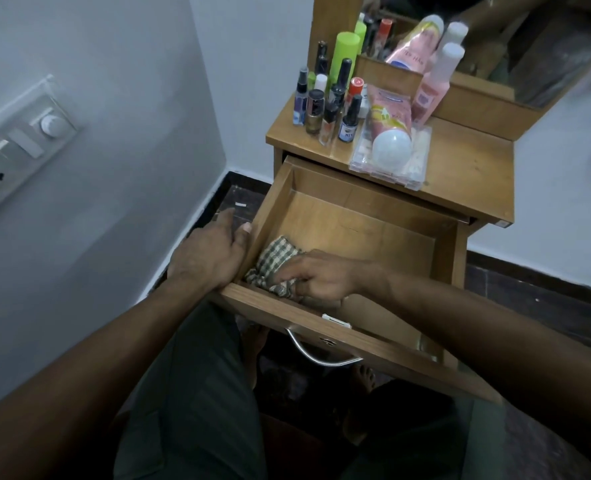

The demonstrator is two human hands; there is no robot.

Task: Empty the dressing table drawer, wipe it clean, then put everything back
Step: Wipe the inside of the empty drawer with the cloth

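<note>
The wooden drawer [363, 220] of the dressing table stands pulled out, its inside bare except for a checked cloth [273, 258] in the near left corner. My right hand [318, 277] is inside the drawer and grips the cloth against the bottom. My left hand [211, 251] holds the drawer's left side wall, thumb over the rim. On the table top [474, 174] stand several small bottles [328, 109], a pink tube [389, 123] lying on a clear plastic box [391, 164], and a pink bottle [432, 88].
A mirror [494, 39] rises behind the table top. The drawer's metal handle [316, 355] faces me above my knees. A wall with a switch panel [20, 143] stands close on the left. Dark floor lies around the table.
</note>
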